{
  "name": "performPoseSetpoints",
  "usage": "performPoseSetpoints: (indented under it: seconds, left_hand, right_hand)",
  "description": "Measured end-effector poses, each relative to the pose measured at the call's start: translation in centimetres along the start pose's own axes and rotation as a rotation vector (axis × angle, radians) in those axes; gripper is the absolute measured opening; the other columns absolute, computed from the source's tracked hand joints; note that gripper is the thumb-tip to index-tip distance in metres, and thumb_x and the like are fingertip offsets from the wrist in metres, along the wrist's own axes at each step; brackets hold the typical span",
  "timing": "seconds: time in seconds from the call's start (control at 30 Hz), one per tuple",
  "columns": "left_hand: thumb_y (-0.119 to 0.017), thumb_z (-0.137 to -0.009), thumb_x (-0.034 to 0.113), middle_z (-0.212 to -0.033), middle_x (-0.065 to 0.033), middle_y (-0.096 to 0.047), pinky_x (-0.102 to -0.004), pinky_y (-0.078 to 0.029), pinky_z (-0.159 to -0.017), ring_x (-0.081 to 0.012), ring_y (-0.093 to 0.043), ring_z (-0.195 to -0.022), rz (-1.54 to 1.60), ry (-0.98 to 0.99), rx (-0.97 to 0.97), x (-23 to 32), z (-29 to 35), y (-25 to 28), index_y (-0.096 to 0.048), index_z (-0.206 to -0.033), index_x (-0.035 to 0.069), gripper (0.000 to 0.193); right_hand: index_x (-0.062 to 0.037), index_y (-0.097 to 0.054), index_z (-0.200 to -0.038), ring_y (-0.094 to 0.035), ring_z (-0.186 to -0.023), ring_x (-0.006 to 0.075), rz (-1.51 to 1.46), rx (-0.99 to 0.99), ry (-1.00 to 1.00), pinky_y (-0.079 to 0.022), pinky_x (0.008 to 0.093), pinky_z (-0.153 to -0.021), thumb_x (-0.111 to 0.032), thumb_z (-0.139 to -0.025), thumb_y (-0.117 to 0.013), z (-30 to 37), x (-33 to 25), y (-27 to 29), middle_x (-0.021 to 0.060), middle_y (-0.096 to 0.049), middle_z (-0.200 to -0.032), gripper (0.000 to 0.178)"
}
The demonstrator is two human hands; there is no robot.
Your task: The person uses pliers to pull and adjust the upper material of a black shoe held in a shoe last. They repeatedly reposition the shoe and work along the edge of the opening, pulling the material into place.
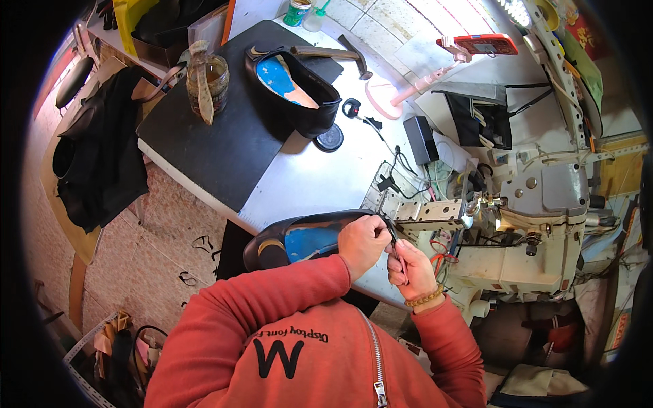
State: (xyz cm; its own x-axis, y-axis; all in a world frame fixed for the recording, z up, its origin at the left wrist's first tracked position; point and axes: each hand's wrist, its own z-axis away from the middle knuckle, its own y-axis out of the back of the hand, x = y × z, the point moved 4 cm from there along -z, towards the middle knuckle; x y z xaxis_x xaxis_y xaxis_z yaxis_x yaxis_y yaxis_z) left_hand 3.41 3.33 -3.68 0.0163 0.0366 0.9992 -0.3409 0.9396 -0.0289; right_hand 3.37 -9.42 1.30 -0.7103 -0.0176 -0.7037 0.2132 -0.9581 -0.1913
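- While pinching the end of a black shoe (306,241) at the near edge of the white table (299,194) with the left hand (365,246), gripping a slim pink tool (404,268) in the right hand (416,272).
- Appears to be at edge work; cannot tell exact contact.
- Likely calls next for steadying the rim and placing carefully.

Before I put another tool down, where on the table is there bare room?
Bare room: the black mat between jar, far shoe and near edge, and the white tabletop between mat, lid and near shoe. Crowded: the right side, with cables and a black box by the sewing machine.
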Motion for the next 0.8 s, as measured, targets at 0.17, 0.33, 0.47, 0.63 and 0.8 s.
performPoseSetpoints:
  seconds: [0.17, 0.33, 0.47, 0.63, 0.8]
  left_hand:
    - [-0.058, -0.076, 0.017, -0.074, -0.0095, -0.06, -0.0388, -0.046, -0.059, -0.0294, -0.059, -0.066, 0.008, -0.026, 0.008, -0.15, 0.05, 0.15, -0.06, -0.072, 0.007, 0.011]
    - [-0.059, -0.077, 0.015, -0.075, -0.0102, -0.061, -0.0348, -0.046, -0.06, -0.0269, -0.059, -0.066, 0.01, -0.01, -0.013, -0.33, 0.13, 0.19, -0.062, -0.076, 0.005, 0.01]
    - [-0.058, -0.077, 0.017, -0.075, -0.0091, -0.061, -0.0382, -0.045, -0.059, -0.0294, -0.059, -0.068, 0.011, -0.007, 0.007, -0.44, 0.19, 0.09, -0.062, -0.073, 0.007, 0.011]
    - [-0.059, -0.076, 0.013, -0.075, -0.0102, -0.061, -0.0338, -0.046, -0.061, -0.0262, -0.059, -0.066, 0.042, 0.005, -0.011, -0.42, 0.18, 0.13, -0.062, -0.076, 0.004, 0.01]
    - [-0.058, -0.076, 0.013, -0.074, -0.0098, -0.061, -0.0331, -0.046, -0.06, -0.0251, -0.058, -0.065, 0.073, 0.031, -0.034, -0.2, 0.21, 0.27, -0.062, -0.075, 0.004, 0.009]
  right_hand:
    - [-0.0059, -0.053, -0.086, -0.032, -0.047, 0.0047, 0.029, 0.035, 0.016, -0.025, 0.0179, -0.04, -0.02, -0.094, -0.049, -0.22, 0.07, 0.15, -0.0018, -0.041, -0.061, 0.017]
    - [-0.0064, -0.052, -0.084, -0.031, -0.047, 0.0045, 0.065, 0.055, -0.012, -0.024, 0.0181, -0.04, -0.021, -0.094, -0.049, -0.06, -0.25, 0.09, -0.002, -0.041, -0.06, 0.017]
    - [-0.0068, -0.053, -0.084, -0.029, -0.044, 0.0052, 0.094, 0.049, -0.029, -0.024, 0.0189, -0.04, -0.022, -0.094, -0.05, 0.33, -0.56, -0.1, -0.0013, -0.042, -0.059, 0.018]
    - [-0.0072, -0.053, -0.084, -0.029, -0.043, 0.0053, 0.11, 0.063, -0.033, -0.023, 0.0192, -0.04, -0.023, -0.094, -0.05, 0.13, -0.61, -0.22, -0.0009, -0.042, -0.058, 0.019]
    - [-0.0072, -0.053, -0.085, -0.03, -0.045, 0.0045, 0.122, 0.054, 0.011, -0.023, 0.0185, -0.04, -0.023, -0.094, -0.051, -0.16, -0.58, -0.25, -0.0018, -0.042, -0.059, 0.018]
